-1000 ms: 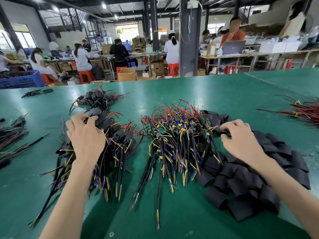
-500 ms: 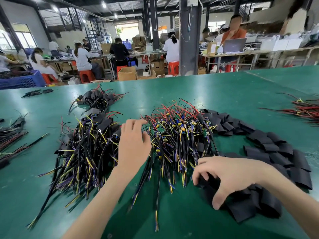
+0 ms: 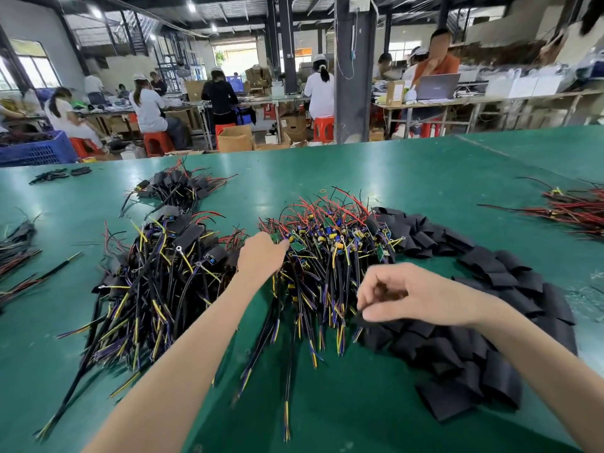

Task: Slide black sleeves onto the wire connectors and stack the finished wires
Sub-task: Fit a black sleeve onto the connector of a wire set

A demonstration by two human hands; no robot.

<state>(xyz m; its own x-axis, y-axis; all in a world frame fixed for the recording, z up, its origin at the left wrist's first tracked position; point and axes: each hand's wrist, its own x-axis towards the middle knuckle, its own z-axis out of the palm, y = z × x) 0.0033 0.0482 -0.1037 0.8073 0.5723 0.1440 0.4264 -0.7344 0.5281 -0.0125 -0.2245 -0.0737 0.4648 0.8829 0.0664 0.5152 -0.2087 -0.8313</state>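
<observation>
Here, on the green table, three heaps lie side by side in front of the person. In the middle sits the heap of bare wires, a tangle of red, yellow, blue and black leads with small green boards and ring terminals showing. Just left of it lies the stack of finished wires, their connectors covered in black. To the right, touching the bare wires, the black sleeves spread in a broad band that curves toward the near edge.

The left hand reaches forward between the two wire heaps, its fingertips at the left edge of the bare wires beside a green board. Seen from behind, it does not show whether the fingers have closed on a wire.

The right hand hangs over the near left corner of the sleeves, fingers curled inward, the thumb tip low against a blurred black piece. The blur hides whether it is actually pinched.

Farther back lies a smaller sleeved bundle. A red wire bunch lies at the right edge and dark cables at the left. Beyond the table, workers sit at benches.
</observation>
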